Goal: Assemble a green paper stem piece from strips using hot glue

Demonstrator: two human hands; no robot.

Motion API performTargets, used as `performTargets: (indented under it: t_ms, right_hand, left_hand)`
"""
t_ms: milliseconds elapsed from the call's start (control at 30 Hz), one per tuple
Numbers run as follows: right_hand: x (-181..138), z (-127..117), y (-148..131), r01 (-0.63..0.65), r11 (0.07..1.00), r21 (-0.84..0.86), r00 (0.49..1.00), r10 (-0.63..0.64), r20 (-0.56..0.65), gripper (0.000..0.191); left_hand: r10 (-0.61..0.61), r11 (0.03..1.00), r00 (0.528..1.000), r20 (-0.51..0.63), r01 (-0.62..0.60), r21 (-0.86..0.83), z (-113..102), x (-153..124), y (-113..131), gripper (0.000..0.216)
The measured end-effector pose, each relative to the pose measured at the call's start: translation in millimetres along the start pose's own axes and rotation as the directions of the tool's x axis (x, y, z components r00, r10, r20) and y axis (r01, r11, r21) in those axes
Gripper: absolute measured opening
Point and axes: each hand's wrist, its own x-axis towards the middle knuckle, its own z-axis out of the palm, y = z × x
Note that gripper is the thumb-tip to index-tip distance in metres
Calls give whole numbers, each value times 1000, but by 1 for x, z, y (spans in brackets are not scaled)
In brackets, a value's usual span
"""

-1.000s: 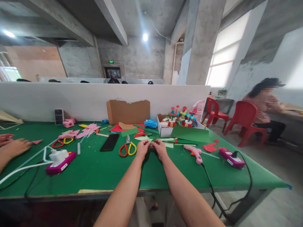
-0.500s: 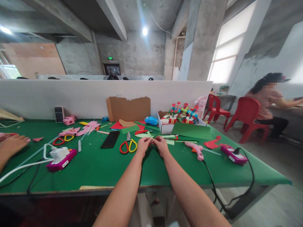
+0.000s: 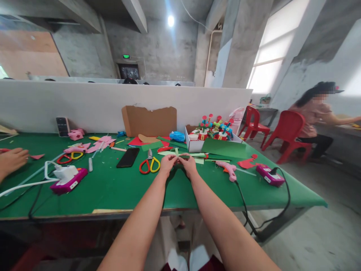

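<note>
My left hand [image 3: 168,165] and my right hand [image 3: 187,165] meet over the middle of the green table [image 3: 124,192], fingertips pinched together. Between them they hold a pale green paper strip [image 3: 177,151], one piece of it sticking up; the fingers hide the rest. Left of my hands lie scissors [image 3: 149,165] with one red and one yellow handle. More green paper strips [image 3: 199,155] lie just beyond my right hand. A pink glue gun [image 3: 228,168] rests on the table to the right.
A white box [image 3: 194,145] of small colourful figures stands behind my hands. A black phone [image 3: 128,157] lies left of the scissors. Purple power strips [image 3: 270,175] with cords sit at both sides. Another person's hand [image 3: 15,160] is at the far left; a person sits right.
The camera view has tilted down, so the table appears higher in the picture. Both hands stay together on the paper strip, whose upright end now shows more plainly.
</note>
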Motion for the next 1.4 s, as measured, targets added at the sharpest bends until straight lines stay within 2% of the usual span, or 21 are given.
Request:
performTargets:
  t_ms: [233,467,633,833,900,1033,1133,1267,1400]
  right_hand:
    - [-1,1,0,-10,1000,-23,1000,10,2,30]
    - [3,1,4,-17,998,-55,999,16,-31,24]
    - [3,1,4,-24,997,-78,999,22,-34,26]
    - [2,0,-2,75,988,-134,990,-90,-110,31]
    - [4,-2,-6,69,992,-104,983,-85,-161,34]
    - [8,-6,-10,-12,999,47,977,22,-211,45]
    - [8,-4,-8,-42,998,52,987,49,-152,44]
    - [6,-1,-1,74,984,-165,997,-76,-2,38]
    - [7,-3,3,153,959,-239,987,-158,-4,31]
  left_hand:
    - [-16,998,1000,11,17,-56,0,3,-2,28]
    - [-1,999,1000,22,2,-41,-1,5,-5,30]
    - [15,999,1000,11,-16,33,-2,7,-8,29]
    - [25,999,1000,9,-25,41,-2,5,-4,23]
    - [10,1000,1000,-16,-9,26,-2,4,-2,22]
    - [-24,1000,997,-71,24,-9,-3,6,-2,23]
    - [-18,998,997,-69,13,-65,-3,7,-2,28]
    - [3,993,999,-39,-8,-117,-2,6,-2,34]
    - [41,998,999,35,-39,-56,-2,3,-1,31]
